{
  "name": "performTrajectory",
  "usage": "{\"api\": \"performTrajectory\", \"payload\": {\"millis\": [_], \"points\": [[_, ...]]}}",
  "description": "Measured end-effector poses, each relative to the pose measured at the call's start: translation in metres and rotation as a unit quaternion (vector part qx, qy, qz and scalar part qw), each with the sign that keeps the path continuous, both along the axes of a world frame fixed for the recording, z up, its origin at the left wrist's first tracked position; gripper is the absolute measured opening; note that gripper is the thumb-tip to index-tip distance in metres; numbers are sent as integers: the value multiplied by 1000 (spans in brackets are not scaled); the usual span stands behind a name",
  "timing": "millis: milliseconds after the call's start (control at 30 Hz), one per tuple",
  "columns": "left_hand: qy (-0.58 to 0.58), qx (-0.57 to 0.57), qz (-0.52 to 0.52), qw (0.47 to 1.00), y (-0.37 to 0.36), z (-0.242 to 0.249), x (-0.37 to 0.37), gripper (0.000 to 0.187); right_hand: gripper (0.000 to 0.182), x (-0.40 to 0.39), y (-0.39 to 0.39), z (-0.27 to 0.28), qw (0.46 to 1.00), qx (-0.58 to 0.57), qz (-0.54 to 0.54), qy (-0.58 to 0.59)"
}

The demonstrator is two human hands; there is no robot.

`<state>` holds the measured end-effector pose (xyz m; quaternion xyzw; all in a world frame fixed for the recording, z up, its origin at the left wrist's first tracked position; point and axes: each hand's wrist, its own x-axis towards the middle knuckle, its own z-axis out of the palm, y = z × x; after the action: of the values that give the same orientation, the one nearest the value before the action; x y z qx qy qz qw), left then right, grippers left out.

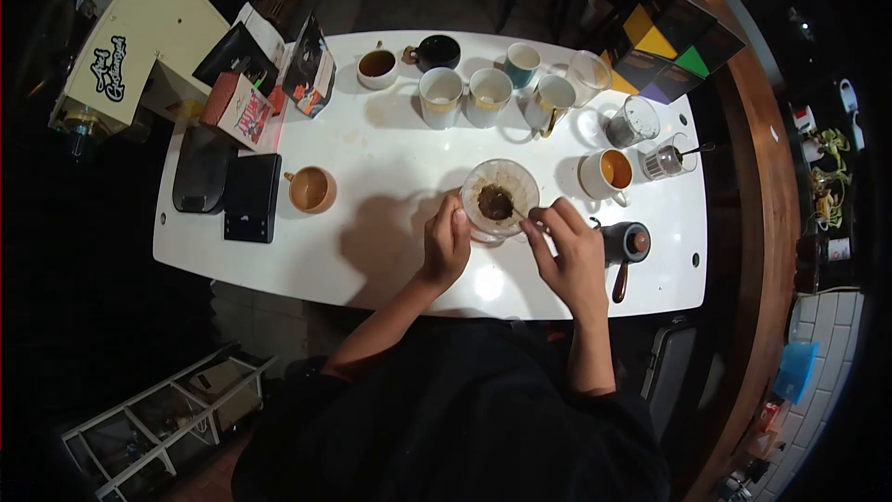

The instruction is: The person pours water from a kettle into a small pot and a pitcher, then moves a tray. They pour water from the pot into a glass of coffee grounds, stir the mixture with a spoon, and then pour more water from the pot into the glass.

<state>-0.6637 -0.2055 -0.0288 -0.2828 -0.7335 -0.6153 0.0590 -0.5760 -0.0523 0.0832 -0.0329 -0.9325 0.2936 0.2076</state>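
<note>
A coffee dripper [502, 170] with a paper filter in it stands near the front of the white table. Dark wet coffee grounds [493, 202] lie at the bottom of the filter. My left hand [447, 240] is closed around the dripper's left side. From the right, my right hand [569, 253] pinches the thin handle of a spoon [519, 213], whose lower end reaches into the grounds; its bowl is hidden. Just right of that hand sits a dark gooseneck kettle [626, 241] with a wooden knob and handle.
A white cup [606, 174] with brown liquid stands right of the dripper, beside a glass [669, 157] holding a spoon. Several mugs [490, 97] line the back. At left are a brown cup [312, 190], a black scale [252, 197] and a cream-coloured machine [139, 42].
</note>
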Motion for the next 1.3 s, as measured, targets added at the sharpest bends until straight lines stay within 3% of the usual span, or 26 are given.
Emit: {"api": "performTrajectory", "payload": {"millis": [67,100,400,467,600,867,967,1000,1300], "points": [[-6,2,6,1000,1,0,1,19,10,3,2,-3,1000,6,0,1],[0,49,21,999,8,1,0,28,10,5,3,-2,1000,12,-3,-2],[-15,57,19,998,7,3,2,29,13,12,5,4,999,-12,6,-36],[-33,20,1,999,3,2,2,21,13,14,5,3,999,-7,5,-32],[-92,-54,-20,994,-6,0,3,25,13,19,4,3,999,-22,-1,-41],[-57,9,-16,998,-1,3,3,25,10,23,2,2,1000,-18,3,5],[-53,27,-5,998,5,8,4,25,17,25,2,5,1000,-19,-3,4],[-35,44,8,998,7,10,4,33,17,25,3,4,1000,-3,-5,8],[-33,21,9,999,4,-2,3,28,12,24,-4,-1,1000,-1,-27,-14]]}}
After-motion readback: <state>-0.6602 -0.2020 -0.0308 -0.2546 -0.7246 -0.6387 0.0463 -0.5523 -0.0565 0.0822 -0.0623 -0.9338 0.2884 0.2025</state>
